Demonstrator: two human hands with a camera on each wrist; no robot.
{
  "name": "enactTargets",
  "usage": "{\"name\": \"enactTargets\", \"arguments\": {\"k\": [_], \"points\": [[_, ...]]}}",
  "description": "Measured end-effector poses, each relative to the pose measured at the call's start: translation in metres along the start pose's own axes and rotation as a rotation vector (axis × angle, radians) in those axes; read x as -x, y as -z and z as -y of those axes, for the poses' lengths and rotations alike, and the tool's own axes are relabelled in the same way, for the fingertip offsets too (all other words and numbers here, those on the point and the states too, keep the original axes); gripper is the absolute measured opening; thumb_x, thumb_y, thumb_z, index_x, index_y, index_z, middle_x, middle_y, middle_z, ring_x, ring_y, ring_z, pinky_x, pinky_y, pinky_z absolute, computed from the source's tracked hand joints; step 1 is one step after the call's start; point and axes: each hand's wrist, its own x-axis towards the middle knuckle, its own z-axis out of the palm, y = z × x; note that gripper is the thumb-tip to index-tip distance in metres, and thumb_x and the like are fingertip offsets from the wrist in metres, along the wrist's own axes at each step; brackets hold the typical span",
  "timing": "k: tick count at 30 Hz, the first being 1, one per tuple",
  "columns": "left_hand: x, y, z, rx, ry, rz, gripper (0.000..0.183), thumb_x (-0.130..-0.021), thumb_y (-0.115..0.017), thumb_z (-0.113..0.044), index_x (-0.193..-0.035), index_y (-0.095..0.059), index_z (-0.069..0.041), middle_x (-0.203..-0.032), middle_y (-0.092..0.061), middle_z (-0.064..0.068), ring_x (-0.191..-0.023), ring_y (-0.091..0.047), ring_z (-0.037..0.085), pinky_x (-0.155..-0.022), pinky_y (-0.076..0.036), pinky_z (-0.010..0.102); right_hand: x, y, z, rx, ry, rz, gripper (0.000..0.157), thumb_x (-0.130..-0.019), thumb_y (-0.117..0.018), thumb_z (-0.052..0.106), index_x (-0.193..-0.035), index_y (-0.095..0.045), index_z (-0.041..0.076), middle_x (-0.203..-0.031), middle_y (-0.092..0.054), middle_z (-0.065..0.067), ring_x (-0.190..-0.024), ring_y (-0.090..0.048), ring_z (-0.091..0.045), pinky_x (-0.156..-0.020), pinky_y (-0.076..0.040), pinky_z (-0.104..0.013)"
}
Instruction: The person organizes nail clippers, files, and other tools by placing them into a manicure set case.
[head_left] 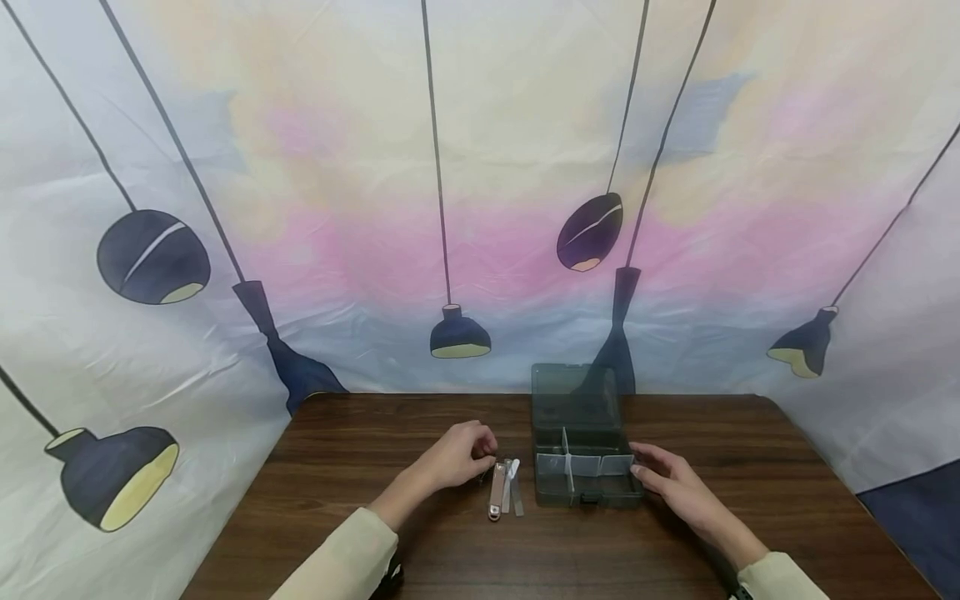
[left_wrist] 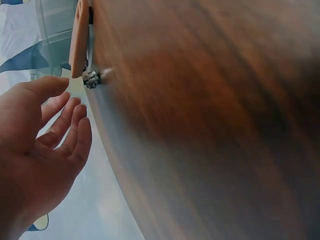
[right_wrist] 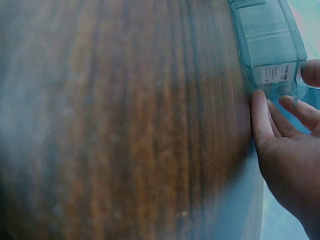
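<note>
A translucent dark green box (head_left: 592,497) stands on the table with its lid (head_left: 576,396) raised at the back. Pale dividers (head_left: 588,464) split its inside into compartments. My right hand (head_left: 678,487) touches the box's right side, fingers mostly straight; in the right wrist view, fingertips lie against the wall under a white label (right_wrist: 275,73). Left of the box lies a pinkish nail clipper (head_left: 497,490), beside several slim metal pieces (head_left: 515,487). My left hand (head_left: 459,454) hovers just left of them, fingers loosely bent, holding nothing visible. A small shiny metal bit (left_wrist: 92,79) is near its fingertips.
The brown wood-grain table (head_left: 315,500) reaches back to a hanging cloth (head_left: 360,250) printed with lamps. A dark object (head_left: 390,577) shows beside the left sleeve, at the lower edge of the head view.
</note>
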Motion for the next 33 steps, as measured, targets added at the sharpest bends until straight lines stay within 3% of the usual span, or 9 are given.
{"name": "enactTargets", "arguments": {"k": [8, 24, 33], "points": [[0.012, -0.003, 0.005, -0.006, 0.053, 0.047, 0.013, -0.091, -0.072, -0.017, -0.101, -0.065, -0.012, -0.093, -0.061, -0.003, -0.084, -0.060, 0.011, -0.072, -0.051, 0.022, -0.001, 0.000, 0.001, -0.007, -0.004, -0.006, 0.061, -0.100, -0.061, 0.028, -0.149, -0.038, 0.000, -0.151, -0.035, -0.026, -0.136, -0.041, -0.039, -0.098, -0.050, -0.038], [0.012, -0.006, 0.003, -0.039, 0.110, 0.054, 0.010, -0.088, -0.068, -0.006, -0.096, -0.066, -0.012, -0.088, -0.060, -0.006, -0.080, -0.058, 0.008, -0.070, -0.051, 0.022, 0.001, -0.001, 0.000, -0.010, 0.007, -0.010, 0.061, -0.100, -0.061, 0.029, -0.149, -0.038, 0.000, -0.151, -0.037, -0.025, -0.135, -0.042, -0.039, -0.098, -0.050, -0.037], [0.010, 0.001, 0.002, -0.039, 0.084, 0.042, 0.009, -0.090, -0.067, -0.007, -0.098, -0.067, -0.012, -0.091, -0.060, -0.005, -0.083, -0.060, 0.009, -0.071, -0.051, 0.021, -0.001, 0.000, -0.002, -0.011, -0.003, -0.007, 0.061, -0.100, -0.061, 0.029, -0.149, -0.038, 0.001, -0.152, -0.036, -0.025, -0.136, -0.041, -0.038, -0.098, -0.050, -0.038]]}}
